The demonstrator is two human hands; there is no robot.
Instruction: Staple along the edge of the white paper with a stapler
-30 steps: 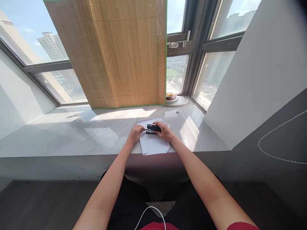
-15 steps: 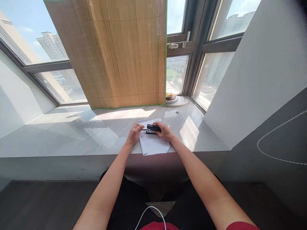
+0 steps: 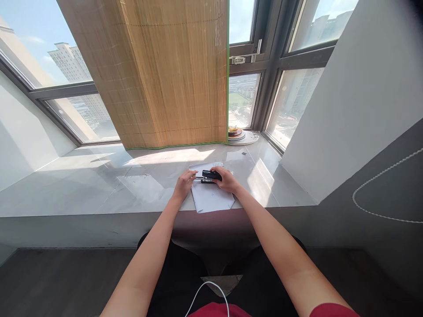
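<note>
A black stapler (image 3: 210, 175) lies over white paper sheets (image 3: 213, 198) near the front edge of the sill. My right hand (image 3: 226, 179) is wrapped round the stapler's right end. From the stapler's left side a thin metal part (image 3: 199, 178) sticks out, and the fingers of my left hand (image 3: 185, 182) are pinched at its left end. Whether something small is also between those fingertips is too small to tell. The paper lies under the stapler, its lower part in view between my hands.
Stacked plates (image 3: 236, 134) stand on a round white board (image 3: 250, 138) by the window corner. A small dark piece (image 3: 243, 153) lies on the tiled sill (image 3: 82, 185). A bamboo blind (image 3: 178, 79) hangs behind. A white cable (image 3: 208, 283) loops before my body.
The view has shifted very slightly. My left fingers have moved a little at the metal part; my right hand keeps its hold on the stapler.
</note>
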